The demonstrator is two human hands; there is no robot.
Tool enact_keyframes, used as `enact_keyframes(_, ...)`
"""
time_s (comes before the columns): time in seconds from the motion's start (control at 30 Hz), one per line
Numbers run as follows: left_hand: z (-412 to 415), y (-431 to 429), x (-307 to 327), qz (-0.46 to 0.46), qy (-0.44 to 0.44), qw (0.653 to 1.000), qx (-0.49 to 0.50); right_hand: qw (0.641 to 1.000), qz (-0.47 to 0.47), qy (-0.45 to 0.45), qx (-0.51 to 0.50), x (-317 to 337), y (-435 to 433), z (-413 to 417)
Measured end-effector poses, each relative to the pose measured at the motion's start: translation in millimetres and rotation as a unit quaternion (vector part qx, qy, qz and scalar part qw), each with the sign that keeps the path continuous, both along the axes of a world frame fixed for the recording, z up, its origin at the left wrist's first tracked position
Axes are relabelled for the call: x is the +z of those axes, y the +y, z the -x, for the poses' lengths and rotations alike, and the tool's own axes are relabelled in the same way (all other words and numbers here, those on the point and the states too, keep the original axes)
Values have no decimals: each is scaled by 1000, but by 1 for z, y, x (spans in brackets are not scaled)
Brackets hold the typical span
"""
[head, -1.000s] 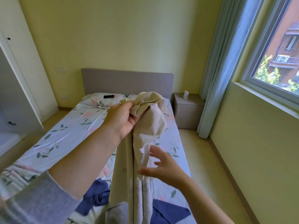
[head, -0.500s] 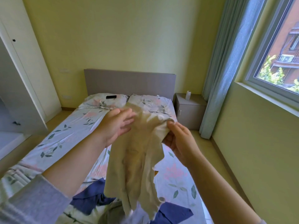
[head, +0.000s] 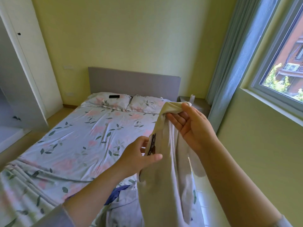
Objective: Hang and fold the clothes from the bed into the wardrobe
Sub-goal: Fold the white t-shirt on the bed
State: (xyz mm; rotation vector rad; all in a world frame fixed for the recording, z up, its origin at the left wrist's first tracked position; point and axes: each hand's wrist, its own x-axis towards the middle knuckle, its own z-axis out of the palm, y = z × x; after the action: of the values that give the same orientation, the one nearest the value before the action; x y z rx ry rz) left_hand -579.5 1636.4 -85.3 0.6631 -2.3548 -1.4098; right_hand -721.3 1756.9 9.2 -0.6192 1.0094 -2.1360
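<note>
**Hands parted along the garment's edge; cloth held up for sorting**

Since half a second ago the two hands have moved apart. The right hand [head: 190, 126] has gone up and to the right with a bunched end of the cream soft-cloth garment [head: 164, 177]. The left hand [head: 139, 158] has dropped to the edge beside the dark sewn-in label [head: 151, 145].

Finding 1: the right thumb and fingertips pinch the gathered top end, with the palm turned toward the camera.

Finding 2: the left thumb presses on the front of the cloth. The fingers behind it are mostly hidden, so this looks like a pinch at the label edge.

Finding 3: the garment hangs free between the hands, above the near right corner of the floral-sheeted bed [head: 78, 141]. A crumpled dark blue garment [head: 115, 193] lies on the bed below it.

Finding 4: the white wardrobe [head: 24, 71] stands open at far left, well apart from the garment.

Assessment: the step in hand appears to be finding the garment's orientation.

Recommendation:
- Use the label as the reference.
- Run both hands outward to matching corners.
- Let the cloth fall straight and shake out any twist before folding or hanging it.
- Keep the hem clear of the clothes lying below.
</note>
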Motion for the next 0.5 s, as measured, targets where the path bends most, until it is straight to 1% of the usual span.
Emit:
enact_keyframes(0.1,10,5,-17,9,-5,1000,-13,1000,15,8,-8,10,8,0)
enact_keyframes(0.2,17,4,-28,30,-16,999,-13,998,29,30,-47,18,20,7)
enact_keyframes(0.27,19,-1,-26,55,-13,998,1,991,18,85,-105,19,30,16)
enact_keyframes(0.3,19,-5,-24,73,-7,997,12,981,0,123,-148,18,35,21)
enact_keyframes(0.33,18,-9,-20,92,1,995,28,966,-25,165,-199,16,40,26)
enact_keyframes(0.4,15,-18,-13,109,29,992,58,919,-75,242,-301,8,50,38)
enact_keyframes(0.5,10,-30,-2,94,53,992,69,846,-160,314,-401,-6,62,54)
